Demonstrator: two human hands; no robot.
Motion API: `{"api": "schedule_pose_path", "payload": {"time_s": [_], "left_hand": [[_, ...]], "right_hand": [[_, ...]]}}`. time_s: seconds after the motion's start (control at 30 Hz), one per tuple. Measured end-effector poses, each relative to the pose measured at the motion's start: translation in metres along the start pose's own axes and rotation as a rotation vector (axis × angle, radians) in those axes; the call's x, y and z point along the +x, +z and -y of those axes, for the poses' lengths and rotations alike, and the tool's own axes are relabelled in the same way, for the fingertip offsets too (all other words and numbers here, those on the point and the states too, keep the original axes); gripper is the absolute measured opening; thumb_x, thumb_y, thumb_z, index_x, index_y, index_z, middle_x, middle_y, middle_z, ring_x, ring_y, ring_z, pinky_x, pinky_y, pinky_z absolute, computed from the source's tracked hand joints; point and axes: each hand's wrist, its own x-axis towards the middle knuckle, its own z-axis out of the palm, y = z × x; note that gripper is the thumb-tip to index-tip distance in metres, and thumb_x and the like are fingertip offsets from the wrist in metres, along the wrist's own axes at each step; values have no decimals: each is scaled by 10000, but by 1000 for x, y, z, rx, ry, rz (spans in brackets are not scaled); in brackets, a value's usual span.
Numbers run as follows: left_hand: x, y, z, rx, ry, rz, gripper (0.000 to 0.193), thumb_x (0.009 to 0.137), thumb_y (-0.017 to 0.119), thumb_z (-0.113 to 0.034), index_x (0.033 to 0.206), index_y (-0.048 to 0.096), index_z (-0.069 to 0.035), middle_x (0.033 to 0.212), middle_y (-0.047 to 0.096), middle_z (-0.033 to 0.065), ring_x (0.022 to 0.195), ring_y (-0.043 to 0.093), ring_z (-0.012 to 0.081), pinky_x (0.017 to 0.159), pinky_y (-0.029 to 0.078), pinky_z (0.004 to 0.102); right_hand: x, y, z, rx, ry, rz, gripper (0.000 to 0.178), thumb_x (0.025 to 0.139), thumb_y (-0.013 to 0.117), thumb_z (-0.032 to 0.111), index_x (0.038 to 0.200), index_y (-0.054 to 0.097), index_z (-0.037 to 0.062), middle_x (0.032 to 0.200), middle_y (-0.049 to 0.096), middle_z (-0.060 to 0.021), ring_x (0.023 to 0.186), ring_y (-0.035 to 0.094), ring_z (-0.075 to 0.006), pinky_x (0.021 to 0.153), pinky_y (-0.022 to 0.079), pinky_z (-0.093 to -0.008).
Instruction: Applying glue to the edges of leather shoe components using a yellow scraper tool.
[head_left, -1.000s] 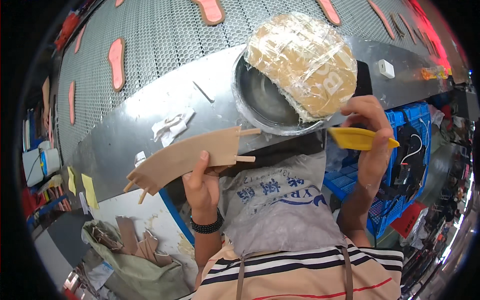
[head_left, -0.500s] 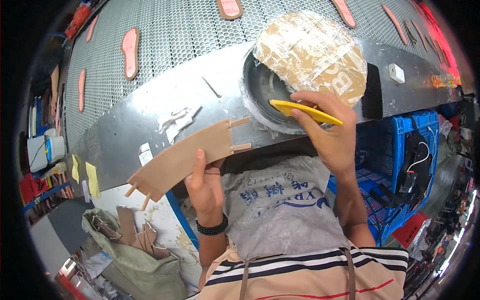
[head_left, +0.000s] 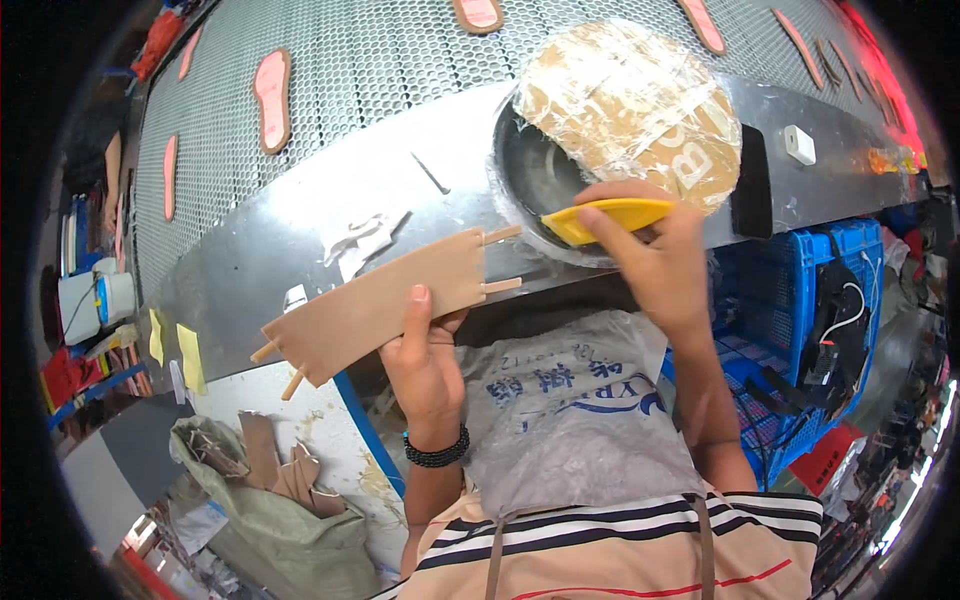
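Left hand (head_left: 430, 375) pinching the tan strip (head_left: 380, 305) by the bench (head_left: 230, 265), right hand (head_left: 665, 250) gripping the yellow scraper (head_left: 612, 216) over the bowl (head_left: 530, 165): scooping, I'd judge, and lifting away calls for a steady wrist.

Steel ledge (head_left: 230, 255) runs along grey mesh belt (head_left: 365, 75). Blue crate (head_left: 799, 275) below ledge, right side; grey floor (head_left: 888, 325) past it. Stained white panel (head_left: 345, 435) lower left, sack (head_left: 270, 530) beside it. Red glow (head_left: 880, 75) top right.
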Motion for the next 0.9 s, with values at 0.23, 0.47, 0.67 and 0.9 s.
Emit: {"api": "schedule_pose_path", "payload": {"time_s": [0.23,0.47,0.67,0.9], "left_hand": [[-6,6,-3,108,38,15,279,974,585,-89,1233,520,-11,1142,604,116,1016,644,219,826,582,396],[-5,15,-8,83,49,38,279,984,572,-93,1233,514,18,1145,606,128,1039,641,235,870,581,409],[-4,16,-2,72,38,-19,290,992,569,-109,1246,503,15,1182,600,143,1064,637,241,893,572,402],[-8,33,-3,-48,61,-34,315,1005,554,-131,1269,488,28,1232,584,153,1124,617,264,934,560,419]], "right_hand": [[1,3,26,178,-113,45,163,810,741,21,972,726,13,857,698,-77,778,633,-177,690,488,-299],[-6,8,28,-20,-490,223,222,693,779,39,910,732,35,827,670,-62,753,601,-221,651,485,-319],[-1,-6,31,-21,-524,406,243,724,760,40,962,712,41,891,661,-64,783,607,-244,654,511,-322],[-15,31,15,250,-480,75,353,713,679,-139,1025,667,25,953,650,-128,776,646,-226,651,527,-299]]}}
